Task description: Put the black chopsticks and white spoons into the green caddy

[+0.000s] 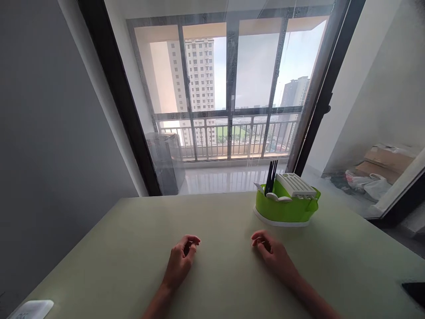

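Both of my hands rest on a pale green table [133, 248]. My left hand [182, 259] lies at the middle with its fingers curled loosely inward and nothing in them. My right hand [270, 250] lies a little to the right, fingers also curled under and holding nothing. Just beyond my right hand stands a lime green cutlery holder [285, 209] with a white base, a white slotted lid, white utensil handles and several black chopsticks [271, 176] standing upright in it.
A white object [31, 309] lies at the table's near left corner and a dark object [415, 291] at its right edge. Behind the table are a glass balcony door with a railing, a grey box [166, 159] outside, and cardboard and bags [375, 177] at right.
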Available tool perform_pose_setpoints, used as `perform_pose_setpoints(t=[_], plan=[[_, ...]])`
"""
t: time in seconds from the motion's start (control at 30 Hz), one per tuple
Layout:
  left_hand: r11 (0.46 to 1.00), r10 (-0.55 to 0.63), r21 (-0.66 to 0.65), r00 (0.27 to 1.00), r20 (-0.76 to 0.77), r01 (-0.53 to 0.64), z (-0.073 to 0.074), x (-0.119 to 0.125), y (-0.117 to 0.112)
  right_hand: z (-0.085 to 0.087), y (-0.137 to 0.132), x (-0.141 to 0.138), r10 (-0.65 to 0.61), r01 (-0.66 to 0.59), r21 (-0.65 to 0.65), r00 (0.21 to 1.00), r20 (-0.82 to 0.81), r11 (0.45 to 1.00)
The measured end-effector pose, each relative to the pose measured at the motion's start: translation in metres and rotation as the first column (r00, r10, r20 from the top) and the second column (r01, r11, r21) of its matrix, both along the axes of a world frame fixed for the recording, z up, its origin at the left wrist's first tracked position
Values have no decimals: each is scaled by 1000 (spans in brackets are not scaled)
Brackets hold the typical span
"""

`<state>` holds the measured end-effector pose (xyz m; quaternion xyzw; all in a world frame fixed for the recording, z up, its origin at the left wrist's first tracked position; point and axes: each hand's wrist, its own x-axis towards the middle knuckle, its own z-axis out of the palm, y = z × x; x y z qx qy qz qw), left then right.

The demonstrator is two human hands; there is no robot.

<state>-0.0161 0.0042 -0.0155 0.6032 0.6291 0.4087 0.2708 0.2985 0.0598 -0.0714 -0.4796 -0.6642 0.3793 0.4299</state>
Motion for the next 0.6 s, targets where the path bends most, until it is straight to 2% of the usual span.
perform_pose_setpoints(t=[0.07, 0.17, 0.6], plan=[[1000, -20, -9, 1000, 11, 20, 0, 1, -1, 2, 7, -7, 76, -76, -8, 996, 42, 997], [999, -23, -22, 1000, 3, 23, 0, 3, -2, 2, 14, -13, 125, -125, -14, 989, 78, 992], [995, -75, -71, 995, -62, 71, 2, 4, -1, 7, 10, -14, 127, -120, -52, 976, 175, 991]])
